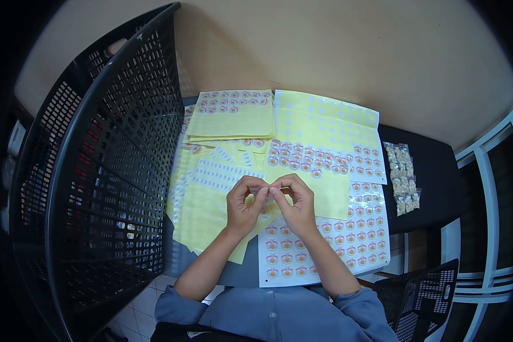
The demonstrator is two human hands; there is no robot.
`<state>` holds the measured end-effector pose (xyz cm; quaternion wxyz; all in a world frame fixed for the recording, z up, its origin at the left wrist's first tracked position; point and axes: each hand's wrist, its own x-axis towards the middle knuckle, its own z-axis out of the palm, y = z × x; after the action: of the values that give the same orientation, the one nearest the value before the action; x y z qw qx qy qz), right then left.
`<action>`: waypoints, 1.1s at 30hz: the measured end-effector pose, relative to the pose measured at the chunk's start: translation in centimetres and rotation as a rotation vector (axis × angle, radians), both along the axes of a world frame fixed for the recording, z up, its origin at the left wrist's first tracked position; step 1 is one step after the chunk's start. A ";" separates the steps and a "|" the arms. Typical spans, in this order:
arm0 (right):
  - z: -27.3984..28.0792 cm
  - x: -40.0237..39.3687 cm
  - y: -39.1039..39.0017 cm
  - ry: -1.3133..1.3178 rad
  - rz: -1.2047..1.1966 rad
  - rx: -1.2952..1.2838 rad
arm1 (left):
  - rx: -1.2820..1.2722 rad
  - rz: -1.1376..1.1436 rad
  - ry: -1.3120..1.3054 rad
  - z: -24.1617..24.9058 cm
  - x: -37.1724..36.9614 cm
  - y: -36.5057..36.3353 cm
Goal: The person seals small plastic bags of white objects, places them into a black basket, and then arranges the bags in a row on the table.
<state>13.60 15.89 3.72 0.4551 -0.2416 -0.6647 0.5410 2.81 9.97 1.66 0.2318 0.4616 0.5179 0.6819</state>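
Fingertips of the left hand (246, 200) and right hand (293, 200) pinched a small, thin, flimsy sticker (266, 190) by its edges at frame centre, above the white sheet of round orange stickers (325, 251).

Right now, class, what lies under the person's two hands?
Under the left hand lie yellow backing sheets; under the right hand, a white sticker sheet with round orange stickers. The hands cover what lies directly beneath them, and what the fingers pinch is too small to tell.
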 end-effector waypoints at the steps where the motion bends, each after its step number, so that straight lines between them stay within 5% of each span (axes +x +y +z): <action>1: 0.0 0.0 0.0 -0.007 -0.005 0.015 | -0.002 0.001 -0.003 0.0 0.0 0.0; 33: 0.9 0.9 1.0 -0.115 -0.114 0.220 | -0.024 -0.055 0.116 0.3 -1.9 0.2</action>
<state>14.53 16.89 4.66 0.4701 -0.2583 -0.7302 0.4233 0.91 10.18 1.95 0.2258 0.5115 0.5257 0.6412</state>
